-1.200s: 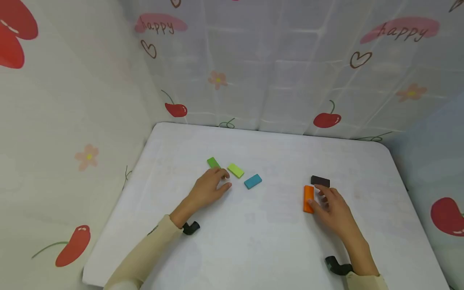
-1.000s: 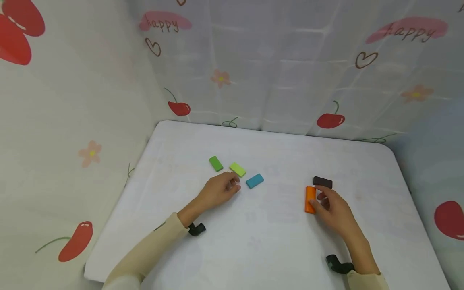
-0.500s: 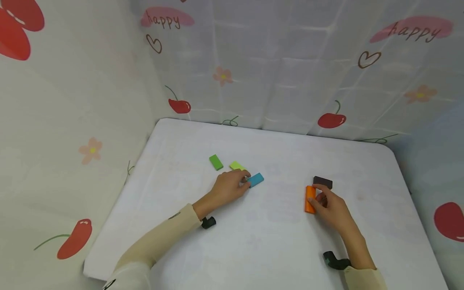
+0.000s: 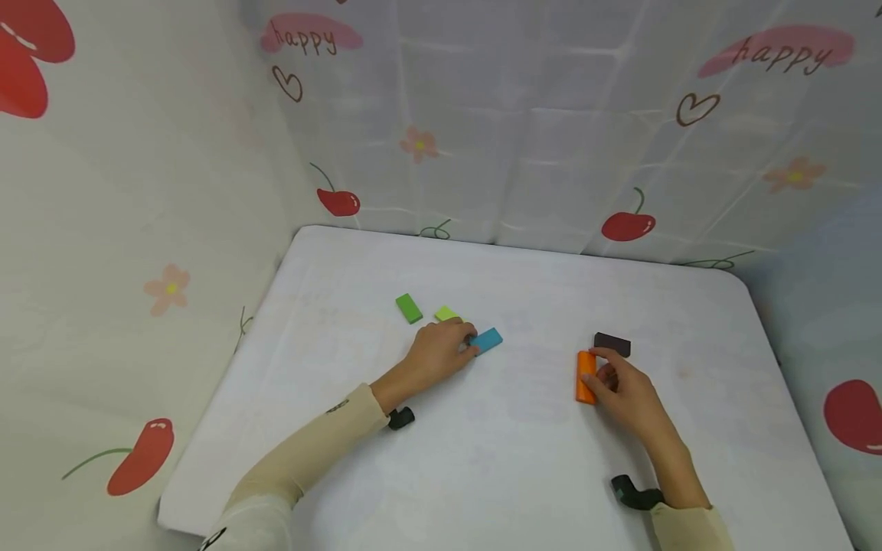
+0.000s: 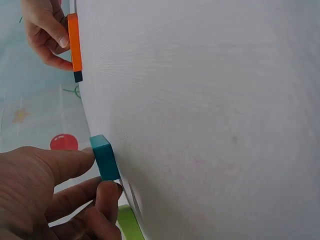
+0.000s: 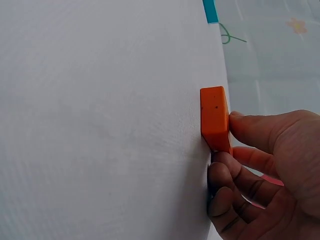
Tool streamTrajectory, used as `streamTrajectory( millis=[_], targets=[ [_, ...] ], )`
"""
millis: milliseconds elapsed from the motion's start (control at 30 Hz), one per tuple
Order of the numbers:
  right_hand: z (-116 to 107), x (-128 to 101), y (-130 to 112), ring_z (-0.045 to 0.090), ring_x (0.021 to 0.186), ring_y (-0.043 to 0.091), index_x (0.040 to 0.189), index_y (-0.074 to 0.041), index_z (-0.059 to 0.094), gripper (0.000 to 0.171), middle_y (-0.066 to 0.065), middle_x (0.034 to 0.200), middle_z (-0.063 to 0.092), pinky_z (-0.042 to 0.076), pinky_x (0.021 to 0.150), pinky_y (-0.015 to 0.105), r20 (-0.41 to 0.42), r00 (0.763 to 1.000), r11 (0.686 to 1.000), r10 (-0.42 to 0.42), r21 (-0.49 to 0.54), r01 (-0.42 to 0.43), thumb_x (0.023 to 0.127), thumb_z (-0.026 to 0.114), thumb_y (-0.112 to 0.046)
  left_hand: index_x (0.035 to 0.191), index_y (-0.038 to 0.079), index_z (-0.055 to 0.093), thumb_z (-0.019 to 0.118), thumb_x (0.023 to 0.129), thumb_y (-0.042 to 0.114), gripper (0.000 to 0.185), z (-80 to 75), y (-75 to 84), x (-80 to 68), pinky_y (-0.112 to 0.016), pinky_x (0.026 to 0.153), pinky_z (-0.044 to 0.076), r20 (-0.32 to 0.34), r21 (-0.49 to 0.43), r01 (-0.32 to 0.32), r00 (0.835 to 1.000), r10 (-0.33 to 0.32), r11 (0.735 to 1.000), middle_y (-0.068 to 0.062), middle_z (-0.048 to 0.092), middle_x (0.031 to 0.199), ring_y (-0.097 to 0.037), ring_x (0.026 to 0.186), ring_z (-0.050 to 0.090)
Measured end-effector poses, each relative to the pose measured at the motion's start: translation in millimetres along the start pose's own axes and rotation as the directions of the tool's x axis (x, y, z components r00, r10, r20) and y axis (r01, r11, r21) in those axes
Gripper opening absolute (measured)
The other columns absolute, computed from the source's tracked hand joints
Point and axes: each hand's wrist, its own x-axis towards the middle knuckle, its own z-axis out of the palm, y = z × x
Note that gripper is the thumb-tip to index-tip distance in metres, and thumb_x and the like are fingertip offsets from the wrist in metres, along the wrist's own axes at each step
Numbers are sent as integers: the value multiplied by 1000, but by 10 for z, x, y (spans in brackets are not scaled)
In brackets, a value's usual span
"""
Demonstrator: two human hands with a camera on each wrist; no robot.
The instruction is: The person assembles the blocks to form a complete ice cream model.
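My left hand (image 4: 439, 350) has its thumb and fingers around the left end of a small blue block (image 4: 488, 340), which lies flat on the white table. In the left wrist view the thumb tip meets one side of this blue block (image 5: 104, 157), with fingers at its lower end. On the right, my right hand (image 4: 628, 394) pinches an orange block (image 4: 585, 377) between thumb and index finger. The right wrist view shows the orange block (image 6: 215, 117) close over the tabletop, other fingers curled below it. A black block (image 4: 612, 344) lies just behind the orange one.
A lime block (image 4: 446, 313), partly hidden by the left hand, and a green block (image 4: 409, 308) lie behind that hand. The white table (image 4: 517, 459) has rounded far corners. Printed curtains (image 4: 524, 153) hang at its back and sides. A black wrist-worn piece (image 4: 635, 493) sits under each wrist.
My left hand has moved right from beside the green block, past the lime block, and taken hold of the blue block. The right hand stays at the orange block, its fingers closing around it.
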Motion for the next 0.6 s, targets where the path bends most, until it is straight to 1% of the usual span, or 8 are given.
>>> streamTrajectory(
  millis=[167, 300, 400, 600],
  targets=[
    [36, 17, -61, 55, 79, 17, 144, -5, 58, 49, 8, 93, 65, 46, 67, 22, -2, 999, 999, -35, 11, 35, 103, 75, -24, 126, 16, 78, 77, 101, 30, 29, 4, 29, 14, -29, 75, 60, 3, -8, -16, 1000, 16, 1000, 3, 78, 110, -10, 91, 74],
    [77, 43, -118, 55, 78, 15, 142, -5, 60, 47, 6, 92, 65, 45, 68, 22, 3, 998, 998, -63, 13, 63, 101, 77, -20, 128, 16, 78, 76, 102, 30, 29, 22, 64, 44, -30, 76, 61, 6, 16, -31, 1000, 31, 999, 2, 77, 112, -10, 93, 74],
    [110, 66, -162, 54, 78, 14, 142, -6, 61, 47, 5, 91, 65, 45, 68, 22, 14, 998, 998, -66, 7, 66, 100, 78, -20, 130, 16, 77, 75, 103, 29, 30, 31, 85, 70, -30, 76, 62, 13, 34, -39, 999, 39, 999, 2, 77, 114, -9, 95, 74],
    [167, 112, -255, 53, 78, 15, 143, -8, 61, 48, 5, 91, 65, 44, 67, 22, 44, 997, 998, -70, 10, 70, 100, 78, -20, 129, 16, 77, 75, 103, 28, 29, 12, 111, 123, -29, 75, 62, 11, 53, -52, 999, 52, 997, 1, 77, 112, -10, 91, 75]
  ],
)
